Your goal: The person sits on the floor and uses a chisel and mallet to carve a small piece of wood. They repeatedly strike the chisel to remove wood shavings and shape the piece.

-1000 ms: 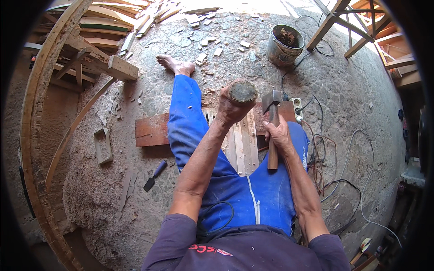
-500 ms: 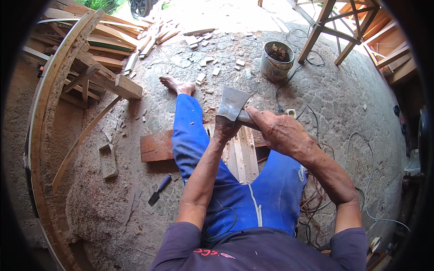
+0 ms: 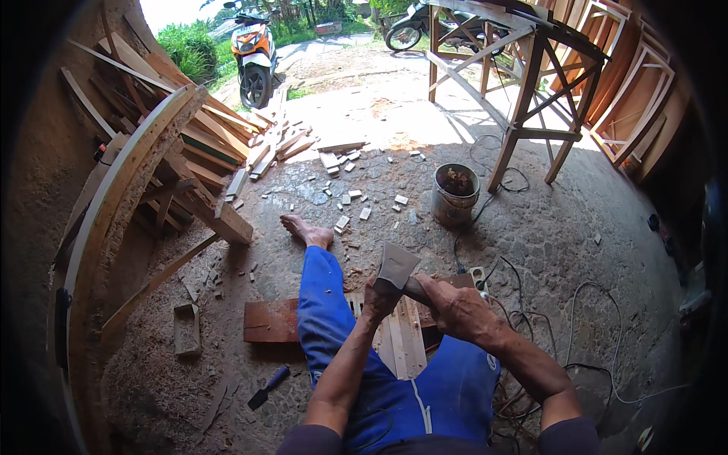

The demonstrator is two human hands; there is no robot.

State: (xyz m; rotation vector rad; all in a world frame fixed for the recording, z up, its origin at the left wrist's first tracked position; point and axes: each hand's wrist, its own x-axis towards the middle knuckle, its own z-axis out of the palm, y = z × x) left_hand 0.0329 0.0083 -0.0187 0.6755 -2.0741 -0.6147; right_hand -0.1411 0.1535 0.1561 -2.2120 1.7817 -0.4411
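1. Rough stone floor (image 3: 546, 227) spreads through the workshop, strewn with shavings and pale offcuts (image 3: 365, 214); beyond its shaded part, an orange-and-white scooter (image 3: 255, 54) stands in bright light.
2. Right hand (image 3: 460, 309): its fingers close around the handle of an axe (image 3: 397, 265), raised in front of the person above the lap, with the broad metal head toward the left hand.
3. Left hand (image 3: 378, 302): its fingers are curled just below the axe head, which covers the upper part of the hand. Whether it grasps something, or touches the axe, cannot be told.
4. Below the hands, pale wooden strips (image 3: 402, 345) lie between the blue-trousered legs (image 3: 327, 299). A reddish-brown board (image 3: 271, 321) lies crosswise, partly hidden by the left leg.
5. To the left, a blue-handled chisel (image 3: 269, 387) lies on the floor near a small wooden box (image 3: 188, 350). Farther left, a curved wooden frame (image 3: 95, 280) rises along the edge of the view.
6. Ahead to the right stands a bucket (image 3: 453, 206), near a leg of the wooden trestle (image 3: 504, 163). Cables (image 3: 618, 326) loop over the floor beside the right leg.
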